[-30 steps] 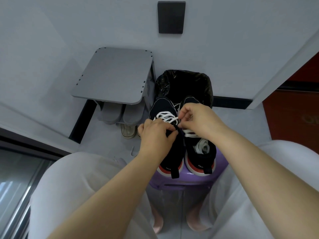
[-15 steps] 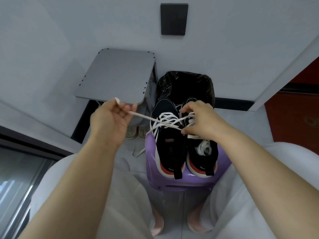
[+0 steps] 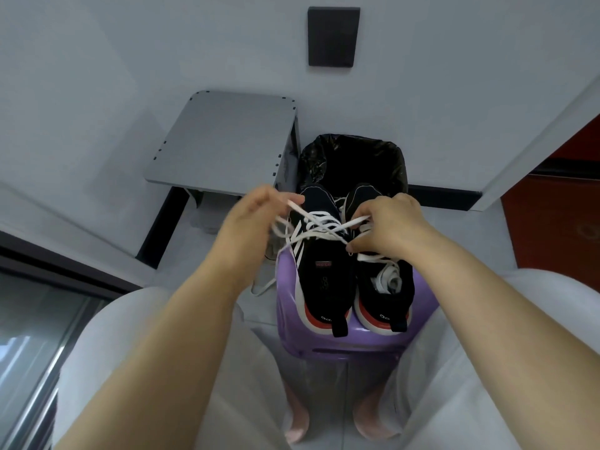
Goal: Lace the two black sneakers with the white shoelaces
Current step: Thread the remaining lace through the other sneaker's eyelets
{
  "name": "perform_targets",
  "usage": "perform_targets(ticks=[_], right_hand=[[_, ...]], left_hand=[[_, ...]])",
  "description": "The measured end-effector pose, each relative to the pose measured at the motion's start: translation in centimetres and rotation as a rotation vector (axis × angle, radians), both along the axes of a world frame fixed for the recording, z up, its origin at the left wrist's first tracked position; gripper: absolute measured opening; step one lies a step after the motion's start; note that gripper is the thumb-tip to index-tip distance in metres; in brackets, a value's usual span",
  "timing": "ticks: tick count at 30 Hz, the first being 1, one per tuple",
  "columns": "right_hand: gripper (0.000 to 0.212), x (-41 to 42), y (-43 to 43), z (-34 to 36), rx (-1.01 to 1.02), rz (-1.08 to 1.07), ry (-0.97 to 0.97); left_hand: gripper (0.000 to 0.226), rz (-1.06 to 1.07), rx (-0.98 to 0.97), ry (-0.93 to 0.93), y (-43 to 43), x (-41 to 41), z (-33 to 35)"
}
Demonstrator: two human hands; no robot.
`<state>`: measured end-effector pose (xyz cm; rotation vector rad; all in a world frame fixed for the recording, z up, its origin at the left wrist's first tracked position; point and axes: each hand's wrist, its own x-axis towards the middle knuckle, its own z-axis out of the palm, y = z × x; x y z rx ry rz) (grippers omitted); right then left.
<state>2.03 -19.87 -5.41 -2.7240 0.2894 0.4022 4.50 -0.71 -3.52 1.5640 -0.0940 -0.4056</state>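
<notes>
Two sneakers [image 3: 321, 277] sit on a purple stool [image 3: 341, 350] at frame centre; the left hand [image 3: 256, 219] and right hand [image 3: 388, 228] each pinch the white lace [image 3: 313, 222]. Limp, light and probably slippery, it is best pinched near its ends.

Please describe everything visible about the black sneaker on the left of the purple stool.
The left sneaker is black, fabric-like, with white side stripes, a red tongue label, a white-and-red sole and a heel loop. It stands on the purple stool, toe away, beside the other sneaker. A white shoelace crosses its front; the left hand and the right hand each pinch a strand.
</notes>
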Motion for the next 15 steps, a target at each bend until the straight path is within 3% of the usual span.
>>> perform_targets(ticks=[1, 2, 3, 4, 5, 7, 8, 11, 15], right_hand=[[0.041, 0.0, -0.1, 0.1, 0.002, -0.019, 0.008], [0.04, -0.1, -0.2, 0.1, 0.018, -0.029, 0.016], [0.038, -0.1, -0.3, 0.2, 0.05, -0.034, 0.025], [0.034, -0.1, -0.5, 0.1, 0.109, -0.033, 0.035], [0.027, -0.2, -0.6, 0.2, 0.207, -0.031, 0.04], [0.006, -0.3, -1.0, 0.5, 0.415, -0.049, 0.056], [0.009, -0.2, -1.2, 0.6, 0.446, -0.057, 0.049], [0.022, -0.2, -1.8, 0.8, 0.282, -0.028, -0.021], [0.016, 0.0, -1.2, 0.3, 0.005, -0.011, -0.392]], left_hand=[[0.033, 0.025, -0.27, 0.1, 0.3, 0.0, 0.7], [0.032, 0.053, -0.419, 0.17, 0.6, 0.1, 1.2], [0.032, 0.098, -0.426, 0.209, 0.9, 0.3, 1.1], [0.032, 0.127, -0.275, 0.203, 1.1, 0.6, 0.9], [0.03, 0.121, -0.003, 0.138, 1.2, 0.8, 0.5], [0.019, -0.01, 0.549, -0.042, 1.2, 0.7, -0.8], [0.014, -0.113, 0.714, -0.092, 1.1, 0.4, -1.7], [0.019, -0.351, 0.938, -0.196, 0.4, -0.2, -3.5], [0.019, -0.345, 1.006, -0.353, -0.3, -0.1, -3.2]])
